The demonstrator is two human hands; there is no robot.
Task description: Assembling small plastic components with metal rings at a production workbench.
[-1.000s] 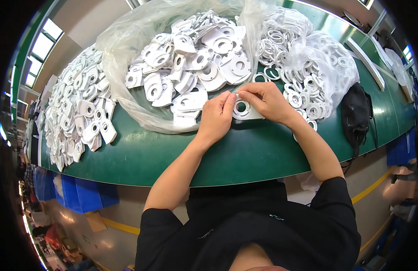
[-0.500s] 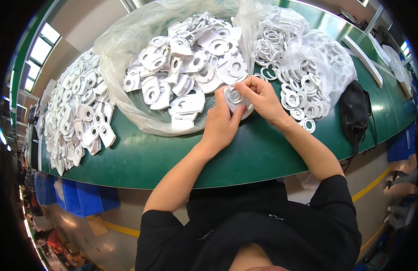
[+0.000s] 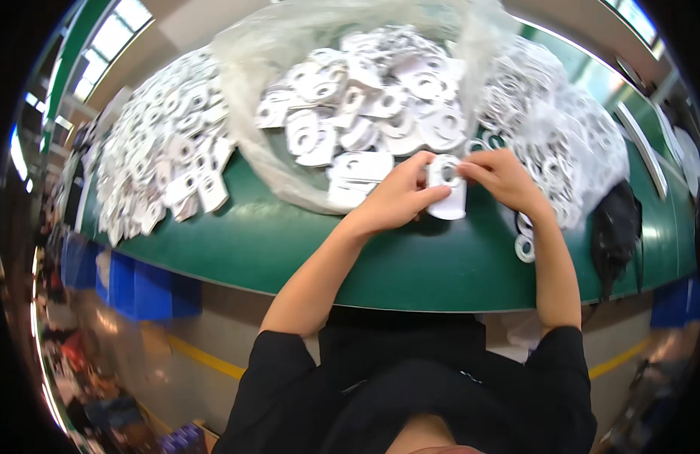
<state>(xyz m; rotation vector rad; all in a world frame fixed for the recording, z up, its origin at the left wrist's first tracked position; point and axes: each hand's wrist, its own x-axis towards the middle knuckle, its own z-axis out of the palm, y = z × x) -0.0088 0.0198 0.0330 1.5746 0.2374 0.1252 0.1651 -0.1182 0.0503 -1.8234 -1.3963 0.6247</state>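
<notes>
A white plastic plate [image 3: 448,204] with a round hole near its top is held above the near part of the green table. My left hand [image 3: 397,195] grips its left side, thumb laid across the front. The fingers of my right hand [image 3: 505,179] are pinched together at the plate's upper right edge, by the hole; whether a loose ring is between them is too blurred to tell. Behind my hands, a large clear plastic bag [image 3: 247,144] lies open around a heap of similar white plates [image 3: 357,98]. White rings [image 3: 550,155] are heaped beyond my right hand.
Another pile of white plates [image 3: 168,136] covers the table's left end. Clear bags of rings [image 3: 592,144] stand at the right, beside a black bag-like item [image 3: 616,231] and a long white strip [image 3: 642,147]. Blue bins [image 3: 141,284] sit below the table's left edge.
My view has shifted, so the table's contents appear farther right. The plate has turned from tilted under both hands to facing me upright. My right hand has slid to its right edge.
</notes>
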